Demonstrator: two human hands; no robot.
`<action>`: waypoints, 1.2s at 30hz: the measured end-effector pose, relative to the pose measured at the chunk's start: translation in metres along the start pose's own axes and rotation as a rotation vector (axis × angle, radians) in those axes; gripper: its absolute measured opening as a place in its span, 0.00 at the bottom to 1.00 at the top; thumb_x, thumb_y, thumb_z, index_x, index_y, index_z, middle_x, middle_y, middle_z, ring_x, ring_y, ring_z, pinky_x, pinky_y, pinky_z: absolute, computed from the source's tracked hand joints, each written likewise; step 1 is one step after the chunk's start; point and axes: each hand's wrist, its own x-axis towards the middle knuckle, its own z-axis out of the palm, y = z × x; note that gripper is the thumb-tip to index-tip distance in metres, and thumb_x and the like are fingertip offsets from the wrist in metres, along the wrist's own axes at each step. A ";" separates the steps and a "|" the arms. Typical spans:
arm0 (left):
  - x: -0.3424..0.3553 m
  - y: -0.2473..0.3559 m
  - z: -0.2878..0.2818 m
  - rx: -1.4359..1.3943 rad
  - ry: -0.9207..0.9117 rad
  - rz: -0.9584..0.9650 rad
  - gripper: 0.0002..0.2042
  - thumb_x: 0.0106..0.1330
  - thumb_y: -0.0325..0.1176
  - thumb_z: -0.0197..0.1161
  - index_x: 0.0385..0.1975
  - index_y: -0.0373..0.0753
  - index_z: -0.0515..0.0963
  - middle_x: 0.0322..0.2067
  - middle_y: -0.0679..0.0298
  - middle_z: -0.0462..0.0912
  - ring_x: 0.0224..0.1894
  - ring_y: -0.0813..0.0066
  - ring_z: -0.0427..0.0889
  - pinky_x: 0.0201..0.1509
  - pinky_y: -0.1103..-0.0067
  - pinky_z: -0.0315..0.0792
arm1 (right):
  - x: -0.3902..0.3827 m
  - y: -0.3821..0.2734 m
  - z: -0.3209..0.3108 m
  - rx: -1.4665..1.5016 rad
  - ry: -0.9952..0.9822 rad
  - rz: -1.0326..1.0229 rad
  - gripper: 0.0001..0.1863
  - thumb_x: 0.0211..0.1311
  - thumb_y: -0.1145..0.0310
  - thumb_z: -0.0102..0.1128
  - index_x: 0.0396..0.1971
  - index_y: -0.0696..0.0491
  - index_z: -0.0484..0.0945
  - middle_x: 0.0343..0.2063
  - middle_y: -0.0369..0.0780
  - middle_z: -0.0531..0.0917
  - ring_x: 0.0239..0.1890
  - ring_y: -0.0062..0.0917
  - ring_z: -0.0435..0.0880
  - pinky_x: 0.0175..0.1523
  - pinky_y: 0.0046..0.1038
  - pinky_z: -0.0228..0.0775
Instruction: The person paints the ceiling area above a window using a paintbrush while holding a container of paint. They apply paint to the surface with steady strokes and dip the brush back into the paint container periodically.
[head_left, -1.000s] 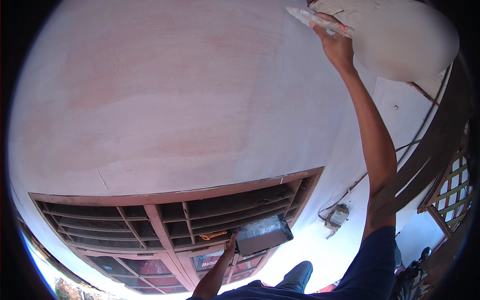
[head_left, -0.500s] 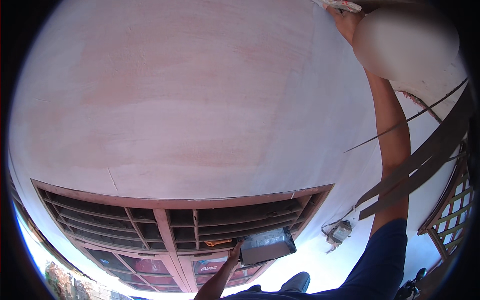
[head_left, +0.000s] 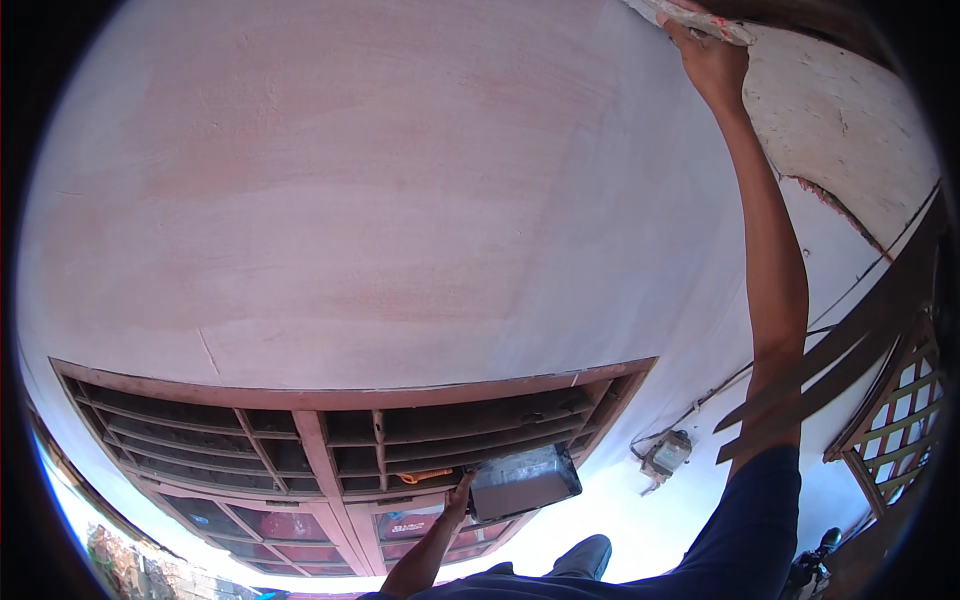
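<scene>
With the right arm stretched full up, this is how it reads:

right hand: right hand [head_left: 712,62] is closed around the handle of a putty knife [head_left: 700,20], blade pressed flat to the wall [head_left: 400,200] at the top edge of view, right where smooth pinkish skim meets rough unfinished plaster [head_left: 850,130].
left hand: left hand [head_left: 458,495] is low, fingers curled on the edge of a grey tray [head_left: 525,480] and holding it up roughly level (what is in the tray can't be made out).
technique: my read is that the blade wants a shallow angle and even pressure, stroke pulled from the finished coat out over the rough patch so the seam feathers out. Keep the tray level while looking up.
reach: arm is near full extension, so control at the blade tip is likely poor; short strokes are safer than long ones.
window: slatted brown vent window [head_left: 350,440] sits just below the skimmed area; drips could land on its top frame.
cable: thin dark cable [head_left: 860,280] runs diagonally across the wall on the right, down to a small box [head_left: 668,455].
obstruction: dark wooden slats [head_left: 850,370] and a lattice panel [head_left: 900,420] crowd the right side, near the raised elbow.
footing: one shoe [head_left: 585,555] shows at the bottom; what it stands on is not visible.
</scene>
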 end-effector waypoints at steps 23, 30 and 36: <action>-0.001 -0.003 0.005 0.012 -0.014 0.110 0.22 0.60 0.47 0.64 0.49 0.40 0.77 0.47 0.64 0.78 0.50 0.74 0.73 0.55 0.77 0.64 | -0.054 0.007 -0.020 0.040 -0.339 0.202 0.13 0.53 0.71 0.67 0.39 0.56 0.80 0.32 0.34 0.82 0.35 0.17 0.79 0.43 0.21 0.71; -0.002 -0.002 -0.007 -0.028 -0.030 0.050 0.17 0.67 0.38 0.55 0.52 0.37 0.75 0.51 0.63 0.77 0.55 0.73 0.74 0.60 0.78 0.62 | -0.110 -0.003 0.003 -0.097 -0.128 0.035 0.13 0.52 0.73 0.67 0.39 0.57 0.80 0.33 0.38 0.84 0.34 0.20 0.81 0.42 0.20 0.72; -0.006 0.001 0.000 0.032 -0.075 -0.001 0.18 0.70 0.39 0.50 0.55 0.37 0.72 0.56 0.61 0.73 0.61 0.72 0.69 0.65 0.77 0.58 | -0.261 -0.090 -0.043 0.014 -0.457 -0.048 0.15 0.46 0.78 0.68 0.38 0.52 0.81 0.34 0.39 0.83 0.36 0.26 0.83 0.42 0.25 0.77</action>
